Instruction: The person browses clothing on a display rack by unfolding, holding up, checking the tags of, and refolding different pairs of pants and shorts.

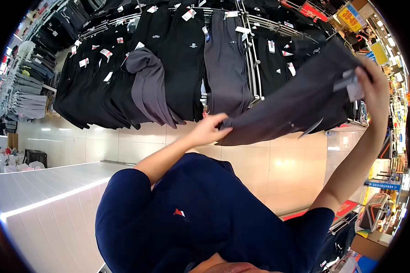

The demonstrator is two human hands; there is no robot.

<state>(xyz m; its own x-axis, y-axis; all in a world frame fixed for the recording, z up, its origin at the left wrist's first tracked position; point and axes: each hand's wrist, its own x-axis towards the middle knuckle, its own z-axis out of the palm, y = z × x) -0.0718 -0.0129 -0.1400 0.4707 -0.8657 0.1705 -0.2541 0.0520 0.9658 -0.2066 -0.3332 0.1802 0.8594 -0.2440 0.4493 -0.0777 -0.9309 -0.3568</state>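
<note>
A pair of dark grey trousers [278,107] is stretched slantwise in the air between my hands, higher on the right. My left hand [209,129] pinches its lower left end. At the upper right, my right hand [374,84] grips the other end, beside a pale tag [354,88] that is blurred. Behind the held pair, more grey trousers [226,63] hang on the rack with tags at the top. Another grey pair [149,86] lies bunched over the black trousers [182,68] to the left.
A metal rack [254,68] carries rows of dark tagged trousers in front of me. Beneath is a tiled floor [278,168]. White panels [59,209] stand at the lower left, near a black crate [34,157]. A yellow price sign [351,17] is at the upper right.
</note>
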